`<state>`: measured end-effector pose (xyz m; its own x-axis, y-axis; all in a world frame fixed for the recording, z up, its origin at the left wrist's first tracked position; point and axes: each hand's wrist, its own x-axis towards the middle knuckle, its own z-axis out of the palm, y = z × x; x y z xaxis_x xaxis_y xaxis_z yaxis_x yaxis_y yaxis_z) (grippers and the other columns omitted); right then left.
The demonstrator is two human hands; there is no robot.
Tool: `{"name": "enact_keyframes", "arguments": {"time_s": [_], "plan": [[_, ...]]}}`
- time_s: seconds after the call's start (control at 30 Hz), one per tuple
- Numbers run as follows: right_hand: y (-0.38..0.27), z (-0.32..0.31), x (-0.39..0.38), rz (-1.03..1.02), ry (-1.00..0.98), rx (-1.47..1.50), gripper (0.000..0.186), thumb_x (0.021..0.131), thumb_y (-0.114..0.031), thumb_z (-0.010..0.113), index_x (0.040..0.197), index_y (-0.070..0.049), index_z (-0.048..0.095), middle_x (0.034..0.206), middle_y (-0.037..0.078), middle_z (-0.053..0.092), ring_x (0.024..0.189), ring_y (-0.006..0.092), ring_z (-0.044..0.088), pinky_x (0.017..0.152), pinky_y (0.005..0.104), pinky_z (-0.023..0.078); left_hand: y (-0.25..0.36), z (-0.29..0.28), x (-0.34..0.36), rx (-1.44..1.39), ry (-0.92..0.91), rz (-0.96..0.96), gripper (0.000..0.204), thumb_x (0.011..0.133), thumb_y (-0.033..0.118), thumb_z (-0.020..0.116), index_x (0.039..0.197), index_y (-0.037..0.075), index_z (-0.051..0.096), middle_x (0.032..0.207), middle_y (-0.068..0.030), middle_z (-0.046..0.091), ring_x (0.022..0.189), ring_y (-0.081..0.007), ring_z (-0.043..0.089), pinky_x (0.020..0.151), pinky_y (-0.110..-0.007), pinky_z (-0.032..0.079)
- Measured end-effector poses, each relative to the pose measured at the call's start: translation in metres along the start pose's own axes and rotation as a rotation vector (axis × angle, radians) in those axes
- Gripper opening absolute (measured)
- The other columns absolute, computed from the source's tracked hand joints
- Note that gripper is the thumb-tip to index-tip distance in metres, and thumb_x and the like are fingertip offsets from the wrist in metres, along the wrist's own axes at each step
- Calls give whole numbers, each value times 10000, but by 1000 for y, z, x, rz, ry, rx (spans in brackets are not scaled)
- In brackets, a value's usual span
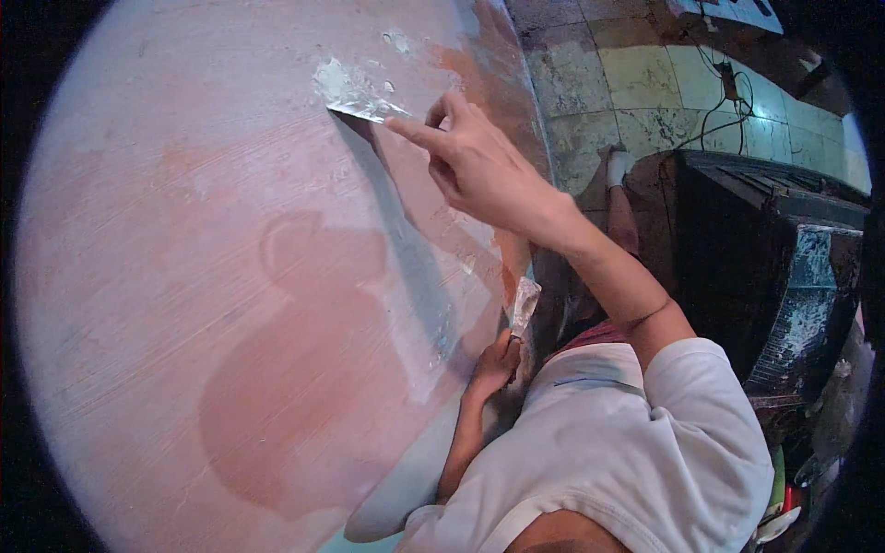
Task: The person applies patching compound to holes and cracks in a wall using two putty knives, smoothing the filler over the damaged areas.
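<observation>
My right hand (pixel 479 170) is raised to the pinkish wall (pixel 184 304), fingers closed on a wide putty knife (pixel 361 113). Its index finger stretches along the blade, and the handle is hidden in the hand. The blade's edge meets the wall beside a patch of wet-looking white putty (pixel 336 78). Lower down, close to my body, my left hand (pixel 498 361) grips a second, narrower putty knife (pixel 525 309) by its handle. Its blade points up, smeared with whitish putty. An orange-brown bare strip (pixel 470 74) runs near the wall's right edge.
To my right stands a large black casing (pixel 765 240) with a slatted top and white smears. Behind it, dark cables (pixel 733 92) trail over worn floor tiles (pixel 636 69). A clear bottle (pixel 834 392) and small clutter lie at lower right.
</observation>
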<state>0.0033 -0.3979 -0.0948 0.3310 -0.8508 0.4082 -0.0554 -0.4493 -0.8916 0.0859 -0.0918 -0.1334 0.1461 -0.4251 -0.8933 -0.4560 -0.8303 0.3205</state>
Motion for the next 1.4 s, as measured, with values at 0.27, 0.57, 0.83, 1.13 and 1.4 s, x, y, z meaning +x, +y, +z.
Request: {"name": "enact_keyframes", "arguments": {"time_s": [0.27,0.57,0.83,1.13,1.4], "plan": [[30,0,43,37,50,-131,452,797,3,553,1236,-97,592,914,178,528,810,320,553,766,391,461,-12,8,4,10,33,24,255,981,265,402,1025,32,496,672,-146,569,546,-242,582,536,-398,445],[9,-5,17,-43,-47,-81,477,797,-3,558,1259,-120,579,919,167,531,803,311,563,742,397,472,-3,5,4,33,45,61,234,976,263,403,1036,59,501,718,-201,587,620,-349,603,585,-452,435],[8,-3,34,-20,88,-51,493,799,16,554,1274,-117,567,913,173,520,787,313,553,728,390,469,-16,9,9,53,56,79,223,979,254,410,1050,63,499,628,-133,558,536,-243,587,521,-403,432],[25,53,1,71,265,285,497,818,47,534,1300,-75,535,1004,186,511,814,264,545,710,347,464,-4,5,5,-82,7,-67,323,976,268,421,1100,-4,542,716,-80,549,552,-188,562,547,-352,466],[44,86,1,25,329,372,503,815,51,536,1309,-39,512,1068,182,496,806,261,551,713,344,469,-11,6,10,75,-36,-39,392,945,238,388,1189,-59,463,680,-205,613,581,-317,629,612,-441,485]]}}
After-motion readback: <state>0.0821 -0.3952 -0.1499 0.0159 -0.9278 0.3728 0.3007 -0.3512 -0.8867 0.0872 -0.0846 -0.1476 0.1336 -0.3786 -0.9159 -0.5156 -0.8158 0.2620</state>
